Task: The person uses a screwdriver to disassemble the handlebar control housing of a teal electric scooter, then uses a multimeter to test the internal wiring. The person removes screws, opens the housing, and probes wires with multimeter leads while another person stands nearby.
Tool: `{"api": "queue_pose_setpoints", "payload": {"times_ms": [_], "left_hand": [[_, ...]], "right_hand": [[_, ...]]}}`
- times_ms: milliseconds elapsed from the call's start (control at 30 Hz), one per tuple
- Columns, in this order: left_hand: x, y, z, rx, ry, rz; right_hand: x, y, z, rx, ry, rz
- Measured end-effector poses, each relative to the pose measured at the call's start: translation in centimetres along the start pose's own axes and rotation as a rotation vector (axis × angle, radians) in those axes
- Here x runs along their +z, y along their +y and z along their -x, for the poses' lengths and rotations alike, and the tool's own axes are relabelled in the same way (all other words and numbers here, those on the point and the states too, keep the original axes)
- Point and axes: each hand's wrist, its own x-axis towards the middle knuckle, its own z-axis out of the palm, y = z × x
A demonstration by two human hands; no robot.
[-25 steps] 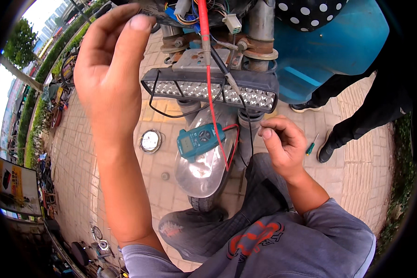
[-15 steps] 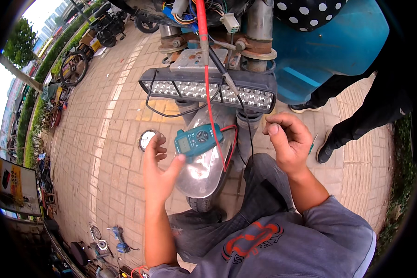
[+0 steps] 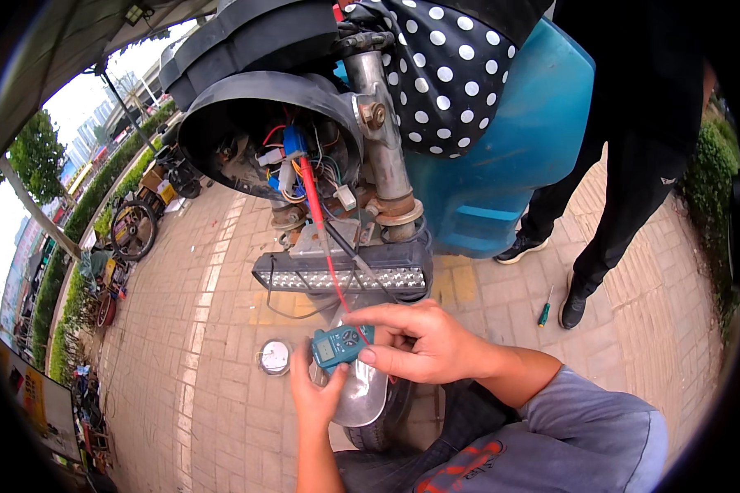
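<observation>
A teal digital multimeter [image 3: 327, 348] rests over the shiny front mudguard [image 3: 363, 401]. My left hand [image 3: 314, 396] holds its left end, thumb along the lower edge. From the other side my right hand [image 3: 426, 341] closes round its right end, index finger above and thumb below; the remaining fingers are partly hidden. A red test probe [image 3: 312, 191] reaches into a blue connector [image 3: 294, 140] within the open headlight shell [image 3: 214, 123]. Its red lead runs down to the meter. The black probe [image 3: 362, 261] slants across the LED light bar [image 3: 345, 279].
Loose wires and a white plug [image 3: 345, 197] hang from the shell. A person in dark trousers [image 3: 633, 197] stands right of the teal bodywork [image 3: 501, 181]. A screwdriver [image 3: 544, 314] and a round white-faced part [image 3: 275, 357] lie on the paving.
My right hand has come left and down onto the multimeter. My left hand has closed on it. The view has tilted up, bringing the headlight shell into sight.
</observation>
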Motion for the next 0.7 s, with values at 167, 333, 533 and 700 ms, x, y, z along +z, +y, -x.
{"api": "queue_pose_setpoints", "payload": {"times_ms": [167,333,533,700], "left_hand": [[-0.2,-0.7,-0.2,0.057,0.044,-0.082],[-2.8,5.7,-2.9,0.126,0.289,0.085],[-2.9,19.0,-16.0,0.336,0.164,0.235],[-1.5,21.5,-23.4,0.277,-0.112,0.020]], "right_hand": [[-1.2,0.0,-4.7,-0.520,0.464,0.490],[0.6,0.2,-7.1,-0.271,0.400,0.488],[3.0,1.6,-10.0,-0.263,0.429,0.406],[3.7,2.7,-10.5,-0.504,0.513,0.559]]}}
